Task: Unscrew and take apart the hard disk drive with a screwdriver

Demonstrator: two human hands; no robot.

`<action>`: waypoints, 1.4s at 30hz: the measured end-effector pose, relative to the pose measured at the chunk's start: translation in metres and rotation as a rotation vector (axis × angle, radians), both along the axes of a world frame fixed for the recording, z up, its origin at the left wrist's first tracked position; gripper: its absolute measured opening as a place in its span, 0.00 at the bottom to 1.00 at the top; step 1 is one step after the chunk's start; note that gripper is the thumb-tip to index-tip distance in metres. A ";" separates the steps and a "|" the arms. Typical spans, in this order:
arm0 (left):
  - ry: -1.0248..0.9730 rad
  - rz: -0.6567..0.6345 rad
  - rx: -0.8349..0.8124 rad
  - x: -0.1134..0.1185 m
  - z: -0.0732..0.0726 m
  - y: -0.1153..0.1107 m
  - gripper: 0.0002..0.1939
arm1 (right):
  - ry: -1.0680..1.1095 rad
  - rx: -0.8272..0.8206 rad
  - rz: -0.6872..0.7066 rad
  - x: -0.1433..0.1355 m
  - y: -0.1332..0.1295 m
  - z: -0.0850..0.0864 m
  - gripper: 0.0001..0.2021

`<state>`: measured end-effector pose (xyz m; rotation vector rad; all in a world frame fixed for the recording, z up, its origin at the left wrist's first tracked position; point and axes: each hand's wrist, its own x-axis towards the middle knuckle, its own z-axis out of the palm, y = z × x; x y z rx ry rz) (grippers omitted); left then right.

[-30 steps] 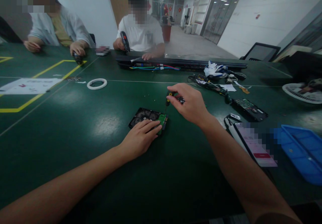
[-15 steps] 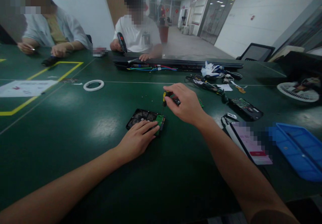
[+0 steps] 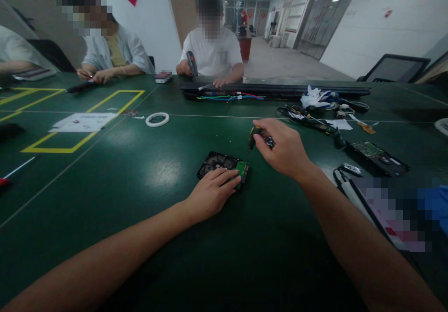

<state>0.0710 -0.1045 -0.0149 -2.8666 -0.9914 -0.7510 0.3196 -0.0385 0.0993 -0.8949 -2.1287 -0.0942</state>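
Note:
A black hard drive (image 3: 217, 161) lies on the green table, with a green circuit board (image 3: 241, 167) at its right end. My left hand (image 3: 212, 191) rests over the near side of the drive, fingers closed together across it and the board; its thumb is hidden. Above the board, my right hand (image 3: 285, 146) pinches the yellow-and-black handle of a screwdriver (image 3: 251, 140). The thin shaft points down at the board's far edge, slightly tilted. Something small and dark shows beneath my right fingers, too unclear to name.
Right of my hands lie another hard drive (image 3: 380, 158), a phone-like screen (image 3: 388, 209), cables (image 3: 301, 118) and white gloves (image 3: 317, 98). A white ring (image 3: 157, 119) and paper sheet (image 3: 84, 122) are left. Across the table, a co-worker holds a power screwdriver (image 3: 192, 63) over a long black panel (image 3: 280, 90).
The view has turned left, so the scene sits further right, and a red-handled tool shows at the left edge. Both hands stay at the hard drive; the screwdriver leans a little more.

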 end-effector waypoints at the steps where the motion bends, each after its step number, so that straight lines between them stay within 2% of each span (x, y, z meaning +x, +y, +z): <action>1: -0.003 -0.001 0.000 0.000 0.000 0.000 0.21 | -0.003 0.003 -0.004 0.000 0.000 0.000 0.14; 8: 0.000 -0.009 -0.011 0.000 0.003 0.000 0.21 | -0.037 0.051 -0.024 -0.002 0.000 0.000 0.15; 15: 0.012 0.000 -0.009 -0.001 0.006 -0.002 0.20 | -0.016 0.024 -0.027 -0.003 -0.002 0.000 0.17; 20: 0.014 0.000 -0.003 -0.001 0.006 -0.001 0.20 | -0.002 -0.002 -0.016 -0.003 -0.005 0.003 0.13; 34: 0.010 -0.008 -0.025 -0.001 0.005 0.001 0.21 | -0.011 0.007 0.002 -0.004 -0.004 0.002 0.16; 42: -0.006 -0.007 -0.014 -0.001 0.004 0.000 0.20 | -0.019 0.021 0.011 -0.004 -0.003 0.002 0.13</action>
